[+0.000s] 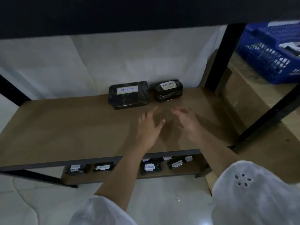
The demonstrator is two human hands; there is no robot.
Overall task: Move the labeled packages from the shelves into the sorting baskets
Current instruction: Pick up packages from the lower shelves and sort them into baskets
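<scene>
- White embroidered sleeve (253,192) nearest; left hand (149,127), right hand (189,120) empty, fingers apart.
- Blue mesh basket (263,57) at right.
- Black labelled packages (128,95) lie lengthwise along brown wooden shelf (65,127).

There is only one view, so no part of the scene is shared with another camera. The camera sits on the person's head and faces forward and down onto the shelf (65,127) from above its front edge. It is near: both forearms (116,172) enter from the bottom, and the left hand (148,129) and right hand (188,120) lie close to the middle of the frame. The lens is wide, so it also takes in the packages (128,95) at the back, the basket (266,62) cut by the right edge, the lower shelf (129,177) and the floor (32,200). The dark band (146,12) on top is perhaps a higher board.
</scene>
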